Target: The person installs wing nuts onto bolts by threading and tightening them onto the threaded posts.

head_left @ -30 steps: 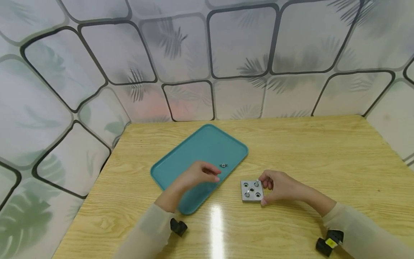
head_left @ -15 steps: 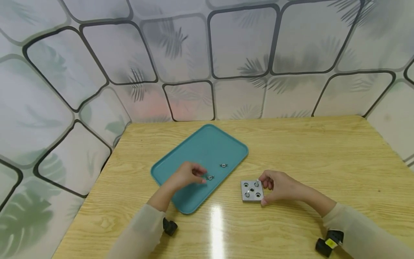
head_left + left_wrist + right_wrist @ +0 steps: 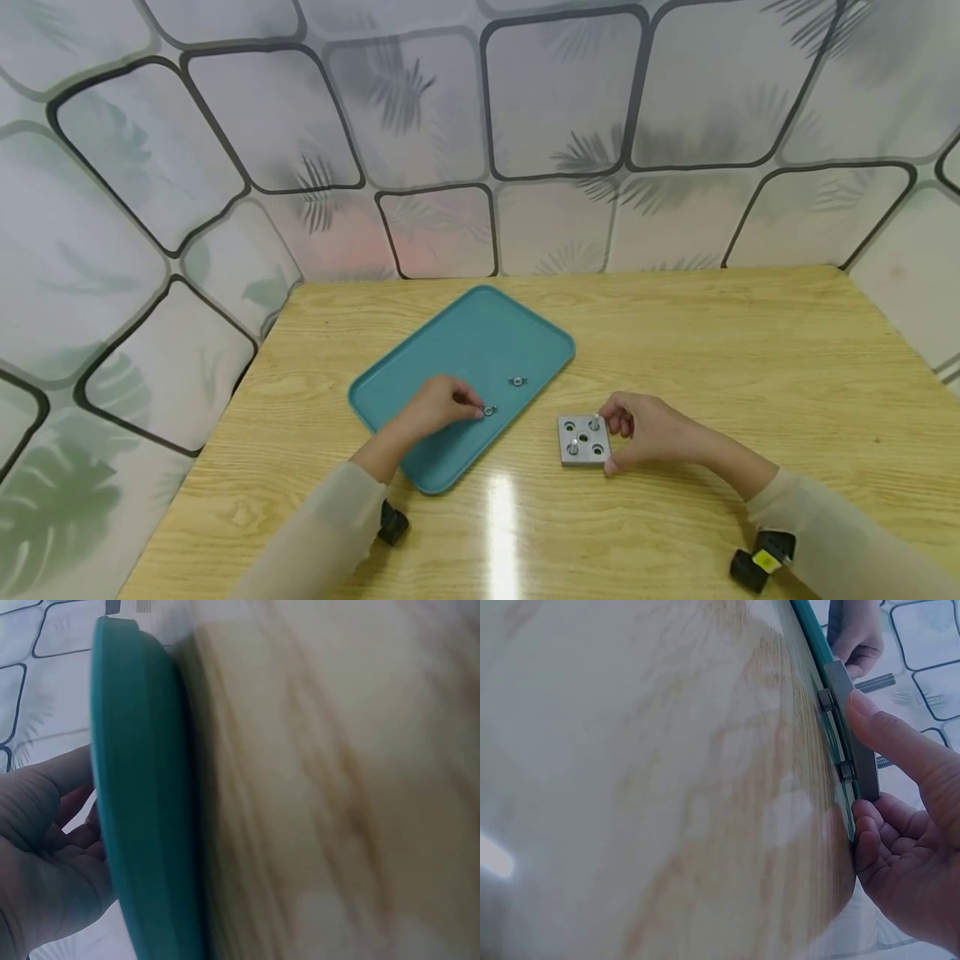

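Over the blue-green tray (image 3: 427,367), my left hand (image 3: 438,407) pinches one wing of a small metal wing nut (image 3: 490,410) between thumb and fingertips. A second wing nut (image 3: 517,381) lies in the tray, farther back. In the left wrist view the tray wall (image 3: 146,787) hides my left fingertips. My right hand (image 3: 651,432) grips the right side of a square metal plate (image 3: 583,439) on the table. Two threaded bolts stand up through the plate, one front left and one back right (image 3: 595,422). The right wrist view shows their heads (image 3: 846,771) beneath the plate.
The light wooden table (image 3: 712,350) reaches back to a patterned wall (image 3: 562,100). The tray lies at an angle, left of the plate. A black wrist camera (image 3: 750,571) sits below my right sleeve.
My left hand has moved left and down from near the tray's right edge. A wing nut now shows in the tray at its fingertips. The right hand and plate have stayed put.
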`<move>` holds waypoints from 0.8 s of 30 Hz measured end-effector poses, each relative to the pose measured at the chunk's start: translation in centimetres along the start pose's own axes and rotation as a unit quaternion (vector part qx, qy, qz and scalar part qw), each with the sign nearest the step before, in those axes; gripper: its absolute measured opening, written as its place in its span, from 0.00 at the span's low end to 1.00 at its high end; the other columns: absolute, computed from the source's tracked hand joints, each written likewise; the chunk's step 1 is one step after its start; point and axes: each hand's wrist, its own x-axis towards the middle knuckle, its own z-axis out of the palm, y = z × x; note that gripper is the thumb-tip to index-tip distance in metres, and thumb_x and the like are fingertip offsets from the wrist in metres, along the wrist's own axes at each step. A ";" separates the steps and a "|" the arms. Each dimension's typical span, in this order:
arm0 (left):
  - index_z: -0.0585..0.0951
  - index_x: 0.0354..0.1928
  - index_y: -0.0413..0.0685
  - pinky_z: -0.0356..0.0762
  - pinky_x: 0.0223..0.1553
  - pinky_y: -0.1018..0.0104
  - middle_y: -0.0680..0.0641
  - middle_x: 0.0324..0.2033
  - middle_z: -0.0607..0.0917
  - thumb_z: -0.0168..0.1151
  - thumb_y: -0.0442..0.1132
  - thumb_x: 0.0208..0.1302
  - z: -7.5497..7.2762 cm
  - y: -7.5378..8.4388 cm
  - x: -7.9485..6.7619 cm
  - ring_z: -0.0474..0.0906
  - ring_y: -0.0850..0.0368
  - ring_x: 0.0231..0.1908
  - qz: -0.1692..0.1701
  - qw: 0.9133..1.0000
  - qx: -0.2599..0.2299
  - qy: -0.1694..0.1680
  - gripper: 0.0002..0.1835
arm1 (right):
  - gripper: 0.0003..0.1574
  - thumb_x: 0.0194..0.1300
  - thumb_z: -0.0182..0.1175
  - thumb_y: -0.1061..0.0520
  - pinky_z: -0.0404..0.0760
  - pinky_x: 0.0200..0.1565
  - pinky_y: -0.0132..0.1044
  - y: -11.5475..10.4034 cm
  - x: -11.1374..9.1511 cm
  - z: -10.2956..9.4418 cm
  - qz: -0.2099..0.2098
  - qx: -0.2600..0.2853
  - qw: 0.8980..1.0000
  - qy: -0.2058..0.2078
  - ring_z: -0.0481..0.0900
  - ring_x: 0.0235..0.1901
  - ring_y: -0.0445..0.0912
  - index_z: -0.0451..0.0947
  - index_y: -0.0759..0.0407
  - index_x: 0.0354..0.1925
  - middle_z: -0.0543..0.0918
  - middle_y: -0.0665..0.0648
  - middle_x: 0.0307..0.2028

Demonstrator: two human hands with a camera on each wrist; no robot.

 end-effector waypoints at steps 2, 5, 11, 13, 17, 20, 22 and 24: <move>0.86 0.34 0.44 0.75 0.39 0.67 0.51 0.32 0.85 0.66 0.37 0.59 0.1 -0.1 0.1 0.77 0.61 0.35 0.006 1.000 0.006 0.004 0.05 | 0.39 0.36 0.79 0.50 0.70 0.32 0.30 0.0 0.0 0.0 -0.001 0.000 1.000 0.000 0.69 0.30 0.42 0.73 0.67 0.43 0.73 0.52 0.31; 0.86 0.34 0.44 0.75 0.38 0.66 0.51 0.32 0.84 0.65 0.37 0.61 0.2 -0.2 0.1 0.77 0.60 0.35 0.021 1.000 0.014 0.015 0.05 | 0.39 0.36 0.79 0.50 0.70 0.32 0.30 0.0 0.1 0.0 0.000 0.000 1.000 0.002 0.68 0.30 0.42 0.73 0.67 0.43 0.73 0.52 0.31; 0.86 0.33 0.45 0.75 0.34 0.68 0.51 0.33 0.82 0.64 0.36 0.61 0.3 -0.2 -0.1 0.76 0.60 0.34 0.047 0.998 0.023 0.044 0.04 | 0.40 0.36 0.79 0.50 0.70 0.32 0.30 0.1 0.1 0.0 -0.006 0.004 1.000 -0.001 0.68 0.30 0.42 0.73 0.67 0.44 0.73 0.52 0.30; 0.85 0.33 0.45 0.75 0.33 0.69 0.50 0.33 0.82 0.64 0.37 0.61 0.3 0.0 -0.2 0.76 0.60 0.33 0.054 0.997 0.027 0.052 0.04 | 0.40 0.36 0.79 0.50 0.70 0.32 0.30 0.1 0.1 0.0 -0.006 0.005 1.000 -0.002 0.68 0.30 0.42 0.73 0.67 0.44 0.73 0.52 0.31; 0.86 0.32 0.44 0.75 0.32 0.69 0.50 0.32 0.82 0.65 0.36 0.60 0.3 0.5 -0.4 0.76 0.60 0.33 0.074 0.995 0.038 0.055 0.04 | 0.40 0.36 0.79 0.50 0.70 0.32 0.30 0.1 0.0 0.0 -0.004 0.008 1.000 -0.003 0.68 0.30 0.43 0.73 0.67 0.44 0.73 0.53 0.31; 0.86 0.33 0.45 0.75 0.32 0.70 0.50 0.33 0.82 0.65 0.36 0.61 0.4 1.0 -0.5 0.76 0.60 0.33 0.078 0.995 0.043 0.049 0.04 | 0.40 0.36 0.79 0.50 0.70 0.32 0.30 0.0 0.0 0.0 -0.003 0.009 1.000 -0.003 0.68 0.30 0.43 0.73 0.67 0.44 0.73 0.52 0.31; 0.86 0.33 0.45 0.74 0.32 0.70 0.50 0.33 0.82 0.64 0.36 0.61 0.4 1.4 -0.5 0.75 0.61 0.33 0.077 0.995 0.042 0.043 0.04 | 0.40 0.36 0.79 0.50 0.70 0.32 0.30 0.0 0.0 0.0 -0.003 0.008 1.000 -0.002 0.68 0.30 0.43 0.73 0.67 0.44 0.73 0.52 0.30; 0.86 0.33 0.45 0.74 0.32 0.71 0.50 0.33 0.82 0.65 0.37 0.61 0.5 1.7 -0.5 0.75 0.61 0.33 0.080 0.995 0.040 0.036 0.04 | 0.39 0.35 0.79 0.50 0.70 0.32 0.30 0.0 0.0 0.0 -0.005 0.007 1.000 0.000 0.68 0.30 0.42 0.73 0.67 0.43 0.73 0.52 0.30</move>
